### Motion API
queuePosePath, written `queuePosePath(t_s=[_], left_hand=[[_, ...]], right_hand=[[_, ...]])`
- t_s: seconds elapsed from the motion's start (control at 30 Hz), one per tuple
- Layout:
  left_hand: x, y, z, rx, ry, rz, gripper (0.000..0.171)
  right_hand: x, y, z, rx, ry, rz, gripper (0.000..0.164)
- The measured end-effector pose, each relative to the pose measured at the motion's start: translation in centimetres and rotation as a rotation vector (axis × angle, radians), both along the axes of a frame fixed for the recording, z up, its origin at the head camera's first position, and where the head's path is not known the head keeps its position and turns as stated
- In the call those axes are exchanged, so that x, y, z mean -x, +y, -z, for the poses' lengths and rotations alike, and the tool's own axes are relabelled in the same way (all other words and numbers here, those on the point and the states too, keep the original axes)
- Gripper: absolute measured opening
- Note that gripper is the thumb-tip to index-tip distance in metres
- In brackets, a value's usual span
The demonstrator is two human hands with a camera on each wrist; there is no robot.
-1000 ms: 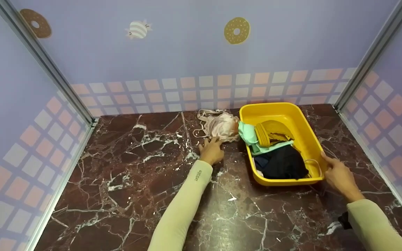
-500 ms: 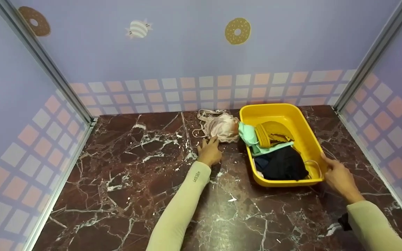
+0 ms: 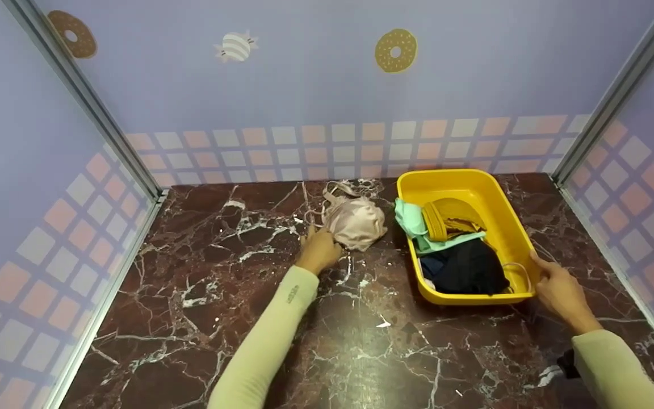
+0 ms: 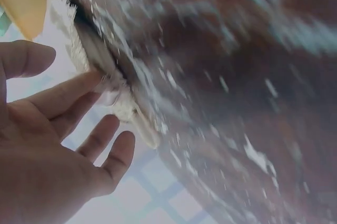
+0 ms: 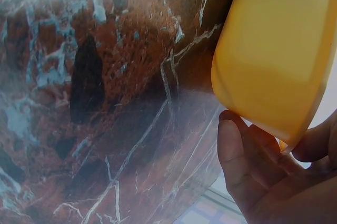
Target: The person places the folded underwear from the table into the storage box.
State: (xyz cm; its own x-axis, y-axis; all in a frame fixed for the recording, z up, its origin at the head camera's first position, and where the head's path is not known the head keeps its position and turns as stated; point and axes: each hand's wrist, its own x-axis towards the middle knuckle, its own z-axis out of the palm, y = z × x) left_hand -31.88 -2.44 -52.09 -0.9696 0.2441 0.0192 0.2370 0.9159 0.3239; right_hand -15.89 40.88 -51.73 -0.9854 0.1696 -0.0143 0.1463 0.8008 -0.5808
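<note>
A beige satin bra with lace trim and thin straps lies on the marble surface. My left hand grips its near left edge; in the left wrist view the fingertips are at the lace while the thumb stands apart. A yellow plastic basin sits to the right of the bra, apart from it. My right hand holds the basin's near right corner, thumb at the rim and fingers under the outer wall. Inside are a mint green cloth, a mustard garment and a black garment.
Dark red marble with white veins forms the work surface. Lilac panels with checks close it in at the back and both sides. The mint cloth overhangs the basin's left rim. A small dark object is by the right sleeve.
My left hand has gone from touching the bra to gripping it, drawing it left and nearer, away from the basin. The right hand stays at the basin corner. The head view has shifted slightly.
</note>
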Motion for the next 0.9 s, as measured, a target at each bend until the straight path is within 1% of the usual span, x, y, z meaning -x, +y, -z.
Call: queuePosePath(t_s=[0.07, 0.13, 0.3, 0.4, 0.43, 0.47, 0.53, 0.6, 0.63, 0.67, 0.7, 0.77, 0.83, 0.9], left_hand=[[-0.3, -0.7, -0.2, -0.001, -0.005, 0.01, 0.023], [-0.7, -1.4, -0.5, 0.017, -0.029, 0.034, 0.025], [-2.3, -2.4, -1.6, 0.081, -0.171, 0.121, 0.03], [-3.3, -2.7, -2.2, 0.086, -0.219, 0.171, 0.031], [-3.5, -2.8, -2.3, 0.082, -0.22, 0.187, 0.031], [-3.6, -2.8, -2.4, 0.08, -0.218, 0.198, 0.03], [-3.5, -2.9, -2.5, 0.061, -0.177, 0.217, 0.026], [-3.0, -2.8, -2.4, 0.011, -0.107, 0.218, 0.016], [-2.7, -2.8, -2.3, -0.018, -0.058, 0.21, 0.011], [-2.3, -2.7, -2.1, -0.05, -0.019, 0.19, 0.01], [-2.0, -2.7, -1.9, -0.082, 0.024, 0.171, 0.017], [-1.3, -2.7, -1.5, -0.135, 0.073, 0.121, 0.035], [-0.6, -2.6, -1.1, -0.167, 0.078, 0.074, 0.052], [-0.2, -2.6, -0.6, -0.186, 0.055, 0.055, 0.066]], right_hand=[[-0.1, 0.1, 0.0, -0.009, 0.013, 0.0, 0.056], [-0.1, 0.1, 0.0, -0.012, 0.019, -0.001, 0.056], [0.0, 0.0, 0.0, -0.01, 0.017, -0.005, 0.057], [0.1, 0.0, 0.0, -0.015, 0.016, -0.005, 0.058], [0.1, 0.0, 0.0, -0.015, 0.014, -0.003, 0.058], [0.1, 0.0, 0.0, -0.017, 0.012, -0.003, 0.058], [0.1, 0.1, 0.0, -0.017, 0.01, -0.002, 0.058], [0.1, 0.1, -0.1, -0.012, 0.01, 0.002, 0.059], [0.1, 0.1, -0.1, -0.009, 0.009, 0.002, 0.059], [0.1, 0.1, -0.1, -0.008, 0.009, 0.003, 0.059], [0.1, 0.1, -0.1, -0.005, 0.008, 0.003, 0.059], [0.1, 0.1, 0.0, -0.004, 0.006, 0.004, 0.059], [0.1, 0.1, 0.0, -0.003, 0.005, 0.003, 0.059], [0.1, 0.0, 0.0, -0.002, 0.006, 0.004, 0.058]])
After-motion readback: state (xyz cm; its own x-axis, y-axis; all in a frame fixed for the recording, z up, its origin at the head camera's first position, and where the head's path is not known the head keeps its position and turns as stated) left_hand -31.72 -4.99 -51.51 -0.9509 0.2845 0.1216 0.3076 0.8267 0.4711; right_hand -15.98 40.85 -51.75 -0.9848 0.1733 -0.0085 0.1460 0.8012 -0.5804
